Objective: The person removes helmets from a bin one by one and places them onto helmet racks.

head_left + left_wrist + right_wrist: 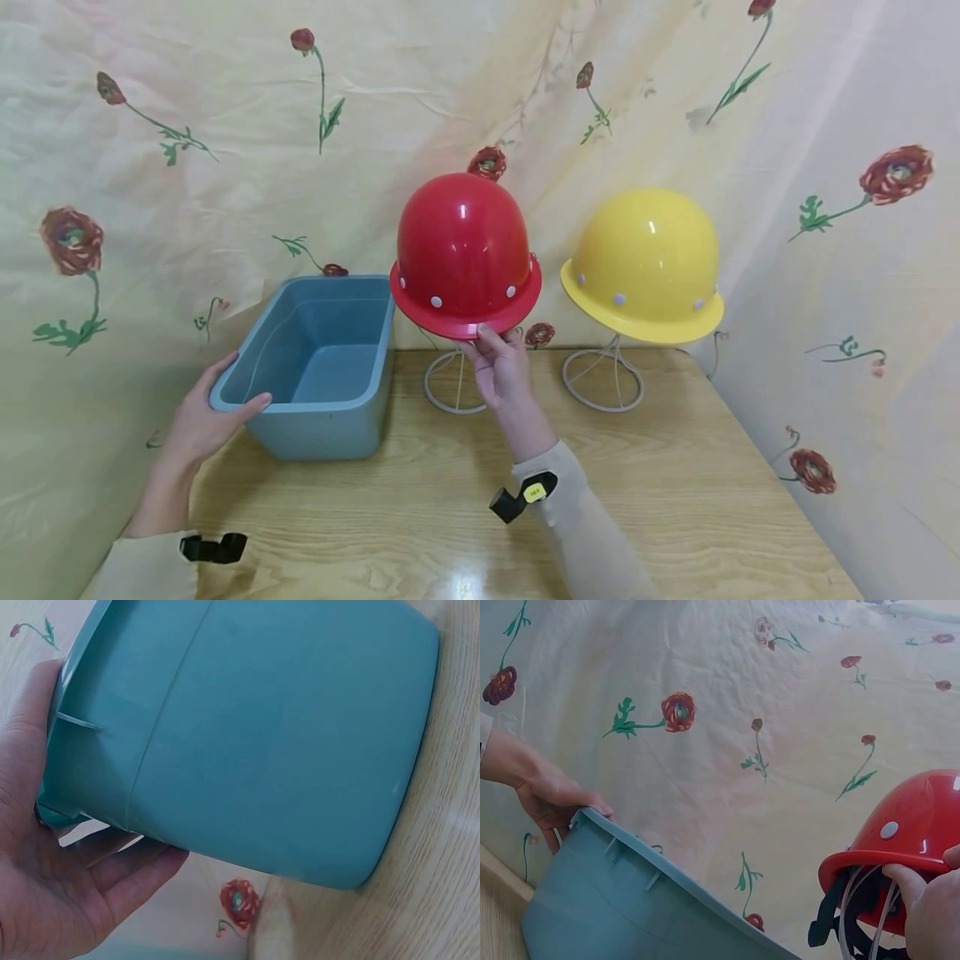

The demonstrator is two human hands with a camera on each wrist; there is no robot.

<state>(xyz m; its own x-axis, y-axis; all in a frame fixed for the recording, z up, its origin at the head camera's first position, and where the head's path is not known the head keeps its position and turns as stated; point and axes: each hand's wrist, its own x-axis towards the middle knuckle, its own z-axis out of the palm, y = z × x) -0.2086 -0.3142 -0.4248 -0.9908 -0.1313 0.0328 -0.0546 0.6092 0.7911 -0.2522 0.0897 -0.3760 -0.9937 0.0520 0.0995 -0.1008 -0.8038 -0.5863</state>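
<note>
A red hard hat sits over a white wire stand. My right hand pinches the front of its brim. In the right wrist view, dark straps and pale wires show under the red shell, with the thumb at the brim. My left hand grips the near left corner of a blue plastic bin, thumb along the rim. From the left wrist, the bin's outer wall fills most of the view, and the fingers reach round its corner. No contents show inside the bin.
On the right, a yellow hard hat rests on a second wire stand. All of this stands on a wooden table. A flowered cloth hangs close behind and along both sides.
</note>
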